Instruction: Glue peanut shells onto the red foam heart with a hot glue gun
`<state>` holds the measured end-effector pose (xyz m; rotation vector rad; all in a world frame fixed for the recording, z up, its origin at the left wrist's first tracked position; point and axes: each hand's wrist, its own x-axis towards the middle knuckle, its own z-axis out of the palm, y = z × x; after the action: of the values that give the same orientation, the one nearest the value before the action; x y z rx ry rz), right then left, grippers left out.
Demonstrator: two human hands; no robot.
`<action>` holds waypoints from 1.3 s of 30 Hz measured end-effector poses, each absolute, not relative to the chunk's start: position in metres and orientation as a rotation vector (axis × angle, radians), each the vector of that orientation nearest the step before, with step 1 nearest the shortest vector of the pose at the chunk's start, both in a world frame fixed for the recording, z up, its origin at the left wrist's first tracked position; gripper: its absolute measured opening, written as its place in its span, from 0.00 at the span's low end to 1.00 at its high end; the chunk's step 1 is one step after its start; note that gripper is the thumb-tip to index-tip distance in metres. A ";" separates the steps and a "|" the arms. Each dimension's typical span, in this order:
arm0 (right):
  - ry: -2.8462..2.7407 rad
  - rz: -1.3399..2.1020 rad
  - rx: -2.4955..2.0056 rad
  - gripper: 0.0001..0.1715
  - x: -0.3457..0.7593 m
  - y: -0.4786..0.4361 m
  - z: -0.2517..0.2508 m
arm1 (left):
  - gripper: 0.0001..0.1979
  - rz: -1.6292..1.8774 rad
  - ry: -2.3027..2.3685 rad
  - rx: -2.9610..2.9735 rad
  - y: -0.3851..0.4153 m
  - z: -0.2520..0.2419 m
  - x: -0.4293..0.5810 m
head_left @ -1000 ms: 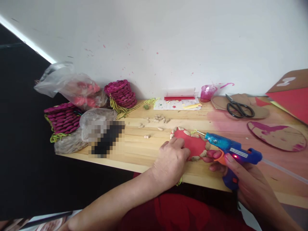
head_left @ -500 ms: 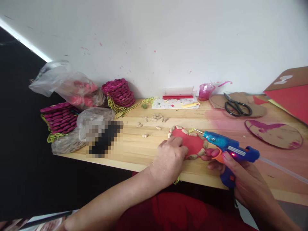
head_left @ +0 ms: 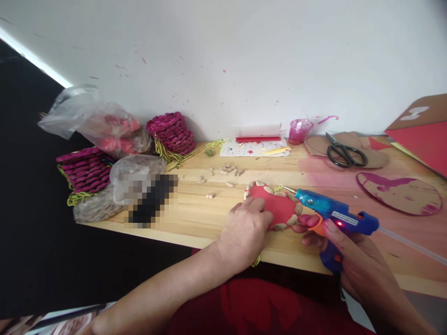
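Pale wooden table, white wall behind; near front edge, flat red panel bordered with tan peanuts is partly covered by the left hand; curled fingertips hidden, pinch can't be told. Blue plastic glue gun is clamped in the right hand; metal nozzle best kept steady, clear of the left hand.

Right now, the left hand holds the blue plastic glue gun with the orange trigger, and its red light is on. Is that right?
Wrong hand: the head view shows the right hand holding the blue plastic glue gun with the orange trigger. Its red light is on.
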<state>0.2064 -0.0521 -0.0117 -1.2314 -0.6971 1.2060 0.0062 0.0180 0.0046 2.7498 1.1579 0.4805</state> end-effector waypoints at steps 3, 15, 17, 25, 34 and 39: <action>-0.685 1.209 -1.232 0.16 0.205 -0.053 -0.009 | 0.09 0.473 1.149 2.746 0.017 0.005 0.007; -0.728 1.210 -1.232 0.14 0.207 -0.053 -0.011 | 0.10 0.505 1.113 2.746 0.016 0.009 0.005; -0.736 1.217 -1.225 0.13 0.207 -0.053 -0.010 | 0.11 0.484 1.119 2.730 0.015 0.009 0.004; -0.726 1.227 -1.202 0.12 0.204 -0.053 -0.004 | 0.11 0.469 1.125 2.737 0.014 0.006 0.003; -0.722 1.228 -1.197 0.11 0.206 -0.053 -0.010 | 0.11 0.462 1.137 2.724 0.014 0.006 0.004; -0.745 1.235 -1.198 0.11 0.206 -0.054 -0.009 | 0.12 0.466 1.111 2.711 0.014 0.009 0.003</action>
<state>0.2059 -0.0541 -0.0094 -1.1981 -0.7445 1.2349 0.0033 0.0141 0.0089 2.7111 1.1114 0.4663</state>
